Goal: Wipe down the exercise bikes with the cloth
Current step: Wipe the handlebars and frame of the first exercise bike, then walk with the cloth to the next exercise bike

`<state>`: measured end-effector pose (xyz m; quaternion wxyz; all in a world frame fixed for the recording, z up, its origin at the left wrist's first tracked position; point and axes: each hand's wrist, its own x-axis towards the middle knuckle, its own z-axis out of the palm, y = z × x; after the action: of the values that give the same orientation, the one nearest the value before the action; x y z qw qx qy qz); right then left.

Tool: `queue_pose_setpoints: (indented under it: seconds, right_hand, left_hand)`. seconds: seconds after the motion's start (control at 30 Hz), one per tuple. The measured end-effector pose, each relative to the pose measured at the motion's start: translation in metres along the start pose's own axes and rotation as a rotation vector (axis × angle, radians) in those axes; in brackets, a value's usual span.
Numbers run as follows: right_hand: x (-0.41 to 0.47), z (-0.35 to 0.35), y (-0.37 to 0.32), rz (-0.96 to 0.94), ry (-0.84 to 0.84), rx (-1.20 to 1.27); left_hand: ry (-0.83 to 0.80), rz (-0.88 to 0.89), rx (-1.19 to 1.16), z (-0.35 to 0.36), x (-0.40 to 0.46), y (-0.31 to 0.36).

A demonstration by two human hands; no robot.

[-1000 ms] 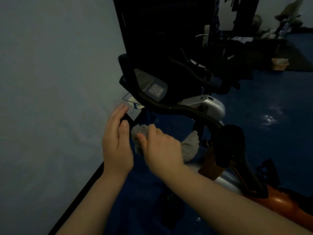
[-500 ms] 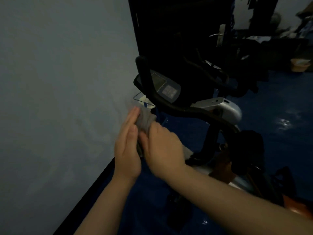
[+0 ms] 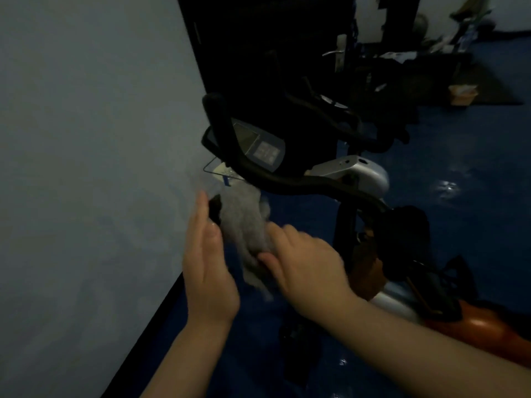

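Observation:
A grey cloth (image 3: 244,225) is wrapped over the near left end of the exercise bike's black handlebar (image 3: 301,186). My right hand (image 3: 304,262) grips the cloth's lower part. Just left of it, my left hand (image 3: 208,271) is held flat with fingers straight, its palm against the handlebar end beside the cloth. The bike's console (image 3: 260,146) sits above the bar, and its black seat (image 3: 408,234) and orange body (image 3: 482,328) lie to the right.
A pale wall (image 3: 86,168) stands close on the left with a dark skirting at its foot. A second bike (image 3: 353,119) and a dark door stand behind. The blue floor (image 3: 459,182) stretches right, with a small box (image 3: 462,94) far back.
The cloth has slid along the handlebar end and now hangs longer below it. My right hand has shifted lower and to the right; my left hand stays flat beside it.

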<state>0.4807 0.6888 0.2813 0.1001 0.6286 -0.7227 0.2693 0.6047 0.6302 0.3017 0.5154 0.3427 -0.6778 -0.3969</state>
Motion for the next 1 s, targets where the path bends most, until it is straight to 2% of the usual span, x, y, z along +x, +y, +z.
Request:
queue_pose_setpoints:
  seconds: [0.1, 0.17, 0.23, 0.3, 0.37, 0.5, 0.6, 0.7, 0.83, 1.0]
  right_hand:
    - [-0.029, -0.002, 0.052, -0.127, 0.019, -0.036]
    - [-0.036, -0.002, 0.071, -0.105, 0.001, 0.025]
    - [-0.039, 0.005, 0.062, 0.079, 0.070, 0.202]
    - [-0.046, 0.017, 0.037, 0.326, 0.215, 0.380]
    - [-0.054, 0.025, 0.020, 0.448, 0.287, 0.440]
    - [-0.084, 0.012, 0.020, 0.438, 0.339, 0.429]
    - [-0.121, 0.003, 0.018, 0.520, 0.362, 0.428]
    - [-0.162, -0.003, 0.016, 0.685, 0.361, 0.403]
    - [-0.223, -0.027, 0.029, 0.899, 0.343, 0.361]
    - [-0.313, -0.056, 0.052, 1.125, 0.193, 0.226]
  left_hand:
    - [0.007, 0.167, 0.322, 0.010, 0.002, -0.002]
    - [-0.033, 0.286, 0.573, 0.018, 0.000, -0.004]
    - [-0.156, 0.372, 0.728, 0.026, -0.005, -0.008]
    - [-0.245, 0.376, 0.795, 0.033, -0.012, -0.013]
    - [-0.260, 0.342, 0.771, 0.037, -0.014, -0.016]
    - [-0.280, 0.348, 0.682, 0.039, -0.019, -0.019]
    - [-0.384, 0.361, 0.597, 0.045, -0.039, -0.024]
    - [-0.607, 0.376, 0.468, 0.057, -0.077, -0.030]
    - [-0.939, 0.292, 0.356, 0.080, -0.141, -0.043]
    - [-1.279, 0.242, 0.405, 0.129, -0.211, -0.055]
